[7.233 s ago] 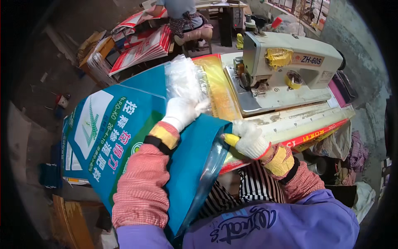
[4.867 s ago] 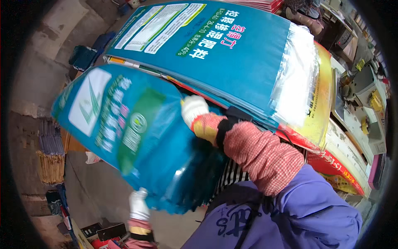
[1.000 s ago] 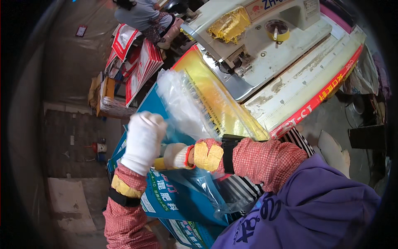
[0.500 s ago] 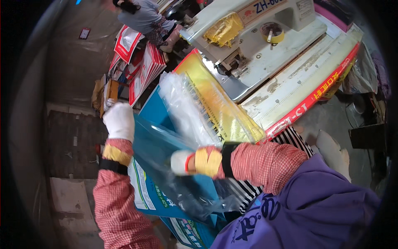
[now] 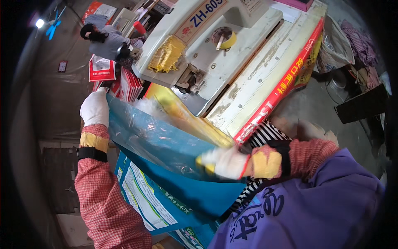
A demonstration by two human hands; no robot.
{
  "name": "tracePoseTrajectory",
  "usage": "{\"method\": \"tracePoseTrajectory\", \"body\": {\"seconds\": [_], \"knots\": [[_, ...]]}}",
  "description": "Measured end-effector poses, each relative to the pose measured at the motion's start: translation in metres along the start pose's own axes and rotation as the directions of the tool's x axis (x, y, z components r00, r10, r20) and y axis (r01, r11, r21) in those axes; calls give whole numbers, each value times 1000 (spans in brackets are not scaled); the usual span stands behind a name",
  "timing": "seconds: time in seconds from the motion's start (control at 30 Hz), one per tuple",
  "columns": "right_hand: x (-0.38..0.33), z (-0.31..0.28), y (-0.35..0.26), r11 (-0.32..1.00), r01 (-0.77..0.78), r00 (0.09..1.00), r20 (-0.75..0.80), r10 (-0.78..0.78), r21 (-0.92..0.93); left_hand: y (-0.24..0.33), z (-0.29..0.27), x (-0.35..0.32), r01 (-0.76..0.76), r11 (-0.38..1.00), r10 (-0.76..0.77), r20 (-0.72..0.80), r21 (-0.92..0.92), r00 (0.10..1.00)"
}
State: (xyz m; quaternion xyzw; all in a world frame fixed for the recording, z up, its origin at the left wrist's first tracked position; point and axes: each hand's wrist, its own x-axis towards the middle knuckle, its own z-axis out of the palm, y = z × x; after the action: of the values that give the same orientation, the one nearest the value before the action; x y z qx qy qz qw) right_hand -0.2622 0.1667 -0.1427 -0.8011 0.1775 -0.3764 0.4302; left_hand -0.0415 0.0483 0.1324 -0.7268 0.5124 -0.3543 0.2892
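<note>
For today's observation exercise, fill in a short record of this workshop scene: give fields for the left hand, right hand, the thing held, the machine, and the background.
left hand: white-gloved left hand grips the far upper corner of the blue bag
right hand: white-gloved right hand pinches the near edge of the same bag
thing held: blue bag with a clear plastic liner, stretched between both hands
machine: white sewing machine on a worn table, beyond the bag
background: another person crouches by stacked red and white bags

Worn pale work table with 1 cream sewing machine and yellow-edged sack.
</note>
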Motion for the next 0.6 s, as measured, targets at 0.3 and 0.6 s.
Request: {"method": "tracePoseTrajectory", "body": {"seconds": [0.3, 0.6], "knots": [[22, -82, -27, 977, -107, 979, -193, 71, -183, 30, 0, 12, -72, 994, 69, 48, 78, 996], [51, -81, -10, 901, -418, 770, 482, 418, -112, 19, 3, 37, -186, 961, 210, 103, -205, 972]]}}
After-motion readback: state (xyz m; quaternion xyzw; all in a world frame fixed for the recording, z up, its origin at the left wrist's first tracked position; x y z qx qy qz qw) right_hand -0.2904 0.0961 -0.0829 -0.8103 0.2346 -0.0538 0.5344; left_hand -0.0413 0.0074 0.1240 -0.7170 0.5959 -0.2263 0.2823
